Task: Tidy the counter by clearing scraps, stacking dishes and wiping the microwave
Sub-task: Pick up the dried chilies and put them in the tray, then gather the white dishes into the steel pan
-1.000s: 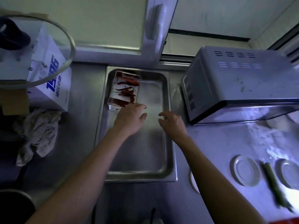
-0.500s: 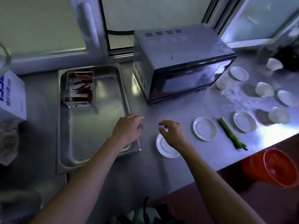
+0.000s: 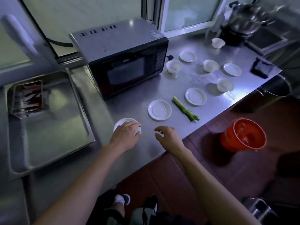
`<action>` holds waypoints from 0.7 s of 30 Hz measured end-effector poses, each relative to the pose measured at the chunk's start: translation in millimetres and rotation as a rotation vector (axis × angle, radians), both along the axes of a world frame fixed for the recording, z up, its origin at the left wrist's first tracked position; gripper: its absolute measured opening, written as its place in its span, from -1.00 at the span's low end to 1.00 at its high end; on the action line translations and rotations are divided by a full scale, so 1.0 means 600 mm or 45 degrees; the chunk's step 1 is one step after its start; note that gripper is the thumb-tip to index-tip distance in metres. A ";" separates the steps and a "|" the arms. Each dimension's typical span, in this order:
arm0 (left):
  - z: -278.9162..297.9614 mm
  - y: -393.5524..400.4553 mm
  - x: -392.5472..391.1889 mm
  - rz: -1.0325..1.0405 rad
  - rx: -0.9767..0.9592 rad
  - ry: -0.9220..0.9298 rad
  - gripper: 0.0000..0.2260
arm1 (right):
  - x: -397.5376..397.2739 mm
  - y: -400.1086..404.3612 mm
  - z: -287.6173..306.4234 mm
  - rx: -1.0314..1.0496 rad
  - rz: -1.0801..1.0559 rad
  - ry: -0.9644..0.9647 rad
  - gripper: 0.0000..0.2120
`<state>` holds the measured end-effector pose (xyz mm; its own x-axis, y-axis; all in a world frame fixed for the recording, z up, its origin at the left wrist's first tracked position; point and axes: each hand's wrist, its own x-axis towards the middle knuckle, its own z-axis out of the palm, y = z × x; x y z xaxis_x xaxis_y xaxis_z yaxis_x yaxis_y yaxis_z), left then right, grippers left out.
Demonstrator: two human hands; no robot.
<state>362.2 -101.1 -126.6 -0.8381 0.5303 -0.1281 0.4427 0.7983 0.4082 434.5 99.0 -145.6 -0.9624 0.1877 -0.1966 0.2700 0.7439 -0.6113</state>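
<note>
White ceramic saucers and small bowls lie unstacked across the steel desk [image 3: 141, 101], the green vegetable stalk [image 3: 185, 109] uncleared, the black microwave [image 3: 125, 62] seemingly unwiped, while the left hand [image 3: 125, 135] rests on the nearest saucer [image 3: 124, 122] and the right hand [image 3: 168, 136] hovers loosely curled, empty.

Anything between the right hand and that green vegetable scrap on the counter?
Nothing visible. The right hand hovers over bare counter, and the stretch up to the green scrap is clear. The nearest saucer lies just left of that line.
</note>
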 end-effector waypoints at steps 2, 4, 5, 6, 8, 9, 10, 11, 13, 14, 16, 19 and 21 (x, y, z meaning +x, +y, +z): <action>0.004 0.034 0.012 -0.044 0.015 -0.010 -0.65 | 0.022 0.026 0.005 -0.010 -0.042 0.016 -0.73; 0.010 0.070 0.018 -0.098 0.018 0.000 -0.64 | 0.042 0.053 0.009 0.005 -0.085 0.019 -0.73; 0.013 0.088 0.020 -0.131 0.011 0.010 -0.65 | 0.051 0.067 0.010 0.017 -0.109 0.016 -0.72; 0.014 0.106 0.021 -0.163 0.005 0.022 -0.65 | 0.059 0.082 0.011 0.026 -0.134 0.012 -0.72; 0.015 0.137 0.024 -0.207 0.007 0.034 -0.65 | 0.074 0.111 0.011 0.031 -0.199 0.006 -0.72; 0.014 0.152 0.025 -0.222 0.011 0.033 -0.65 | 0.080 0.125 0.010 0.033 -0.236 -0.001 -0.72; 0.011 0.166 0.026 -0.239 0.014 0.030 -0.65 | 0.085 0.139 0.010 0.034 -0.271 -0.009 -0.72; 0.009 0.180 0.025 -0.259 0.017 0.025 -0.65 | 0.088 0.152 0.010 0.033 -0.303 -0.016 -0.72; 0.003 0.210 0.020 -0.296 0.024 0.008 -0.65 | 0.091 0.177 0.010 0.031 -0.357 -0.021 -0.72; 0.000 0.226 0.014 -0.310 0.027 -0.003 -0.65 | 0.090 0.189 0.010 0.033 -0.380 -0.022 -0.72; -0.005 0.261 -0.002 -0.338 0.031 -0.026 -0.65 | 0.084 0.215 0.014 0.039 -0.414 -0.037 -0.72; -0.009 0.321 -0.033 -0.382 0.052 -0.048 -0.64 | 0.066 0.260 0.021 0.072 -0.441 -0.058 -0.72; -0.006 0.364 -0.059 -0.407 0.071 -0.047 -0.64 | 0.049 0.292 0.030 0.092 -0.473 -0.069 -0.70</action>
<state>327.1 117.0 -130.4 -0.6230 0.7731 -0.1189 0.6516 0.5971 0.4679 463.7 274.2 -127.3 -0.8146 0.5374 -0.2184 0.5599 0.6299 -0.5383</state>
